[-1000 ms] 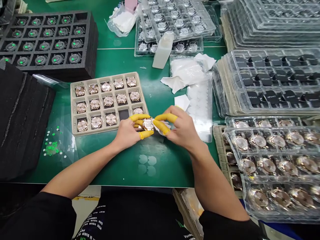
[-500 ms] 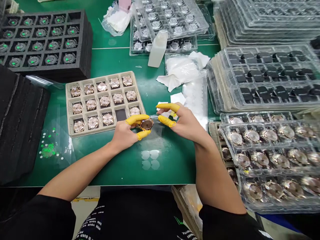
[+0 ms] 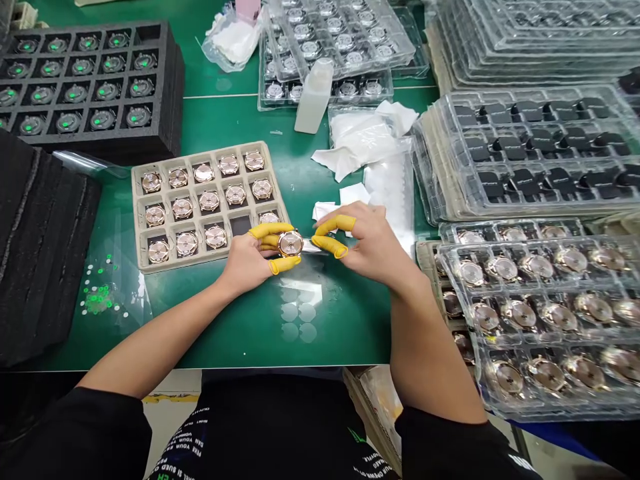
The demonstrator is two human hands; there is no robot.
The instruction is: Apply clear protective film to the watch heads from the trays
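My left hand [image 3: 250, 259], with yellow finger cots, grips a rose-gold watch head [image 3: 291, 244] by its edge, the dial side tilted up toward me. Just right of it, my right hand [image 3: 357, 243], also in yellow finger cots, pinches a shiny clear piece of film [image 3: 312, 247] close to the watch head's edge. Whether the film touches the watch head I cannot tell. Behind my left hand lies a beige tray [image 3: 200, 159] of rose-gold watch heads, with one bare compartment [image 3: 241, 225] in its front row. Round clear film discs [image 3: 299, 313] lie below my hands.
Black foam trays [image 3: 173, 100] of watch heads stand at the left. Green and white dots [image 3: 99, 299] lie scattered nearby. A white bottle [image 3: 314, 97], white wipes [image 3: 345, 160] and clear trays [image 3: 350, 40] are at the back. Stacked clear trays [image 3: 545, 320] fill the right side.
The watch head has turned so its dial catches the light. My right fingers have come slightly nearer to it, and the film between the hands shows brighter.
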